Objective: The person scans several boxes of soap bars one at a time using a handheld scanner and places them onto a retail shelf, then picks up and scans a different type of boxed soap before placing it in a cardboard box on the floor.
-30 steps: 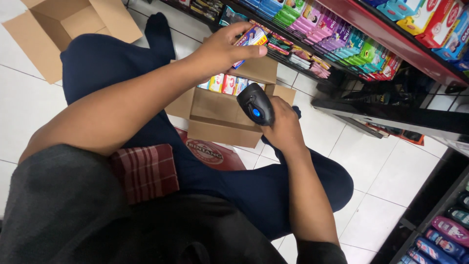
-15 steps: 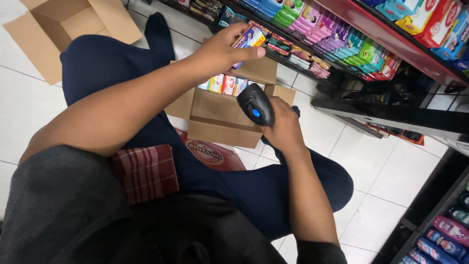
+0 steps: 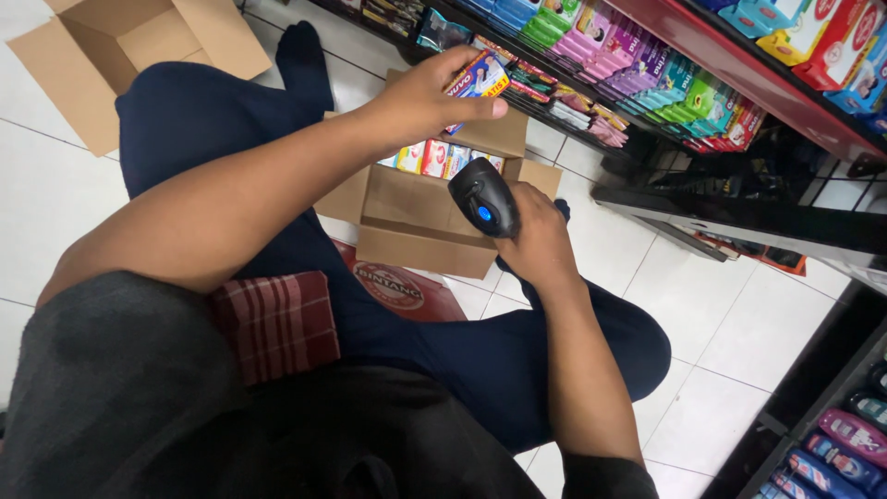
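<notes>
My left hand (image 3: 427,92) holds a small colourful product box (image 3: 480,79) above an open cardboard box (image 3: 420,220) on the floor. That cardboard box holds several similar small packs (image 3: 434,157). My right hand (image 3: 536,240) grips a black handheld scanner (image 3: 483,197) with a blue lit button, its head turned toward the held box. I sit on the floor with my legs in dark blue trousers around the cardboard box.
A second, empty cardboard box (image 3: 102,51) lies open at the upper left. Low store shelves (image 3: 647,83) packed with colourful packs run across the top right. More bottles sit on a shelf (image 3: 841,434) at the lower right. A red round stool top (image 3: 407,288) shows under my legs.
</notes>
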